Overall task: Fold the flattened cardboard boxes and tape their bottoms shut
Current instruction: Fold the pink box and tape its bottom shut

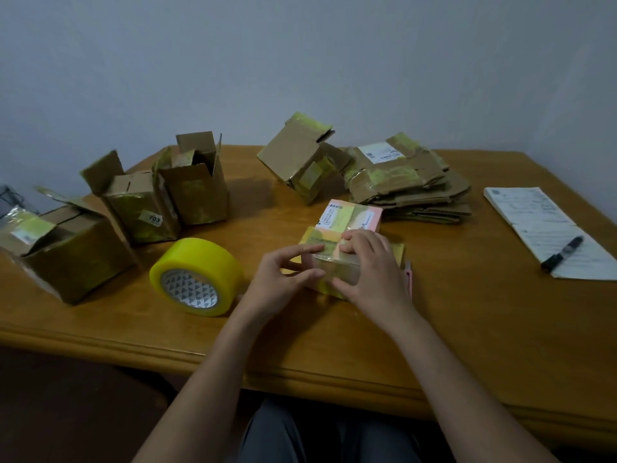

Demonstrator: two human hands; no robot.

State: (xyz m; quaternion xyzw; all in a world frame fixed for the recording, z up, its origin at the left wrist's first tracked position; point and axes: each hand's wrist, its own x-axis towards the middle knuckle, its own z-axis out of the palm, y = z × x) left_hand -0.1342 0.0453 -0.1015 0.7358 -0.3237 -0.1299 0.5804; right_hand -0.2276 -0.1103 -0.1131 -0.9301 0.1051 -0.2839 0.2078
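We note both hands on the pink box (pixel 347 248) mid-table: left hand (pixel 283 279) fingers pinch its near-left edge, right hand (pixel 370 265) fingers press flat on top; yellow tape roll (pixel 195 277) lies left, nearer the left hand.
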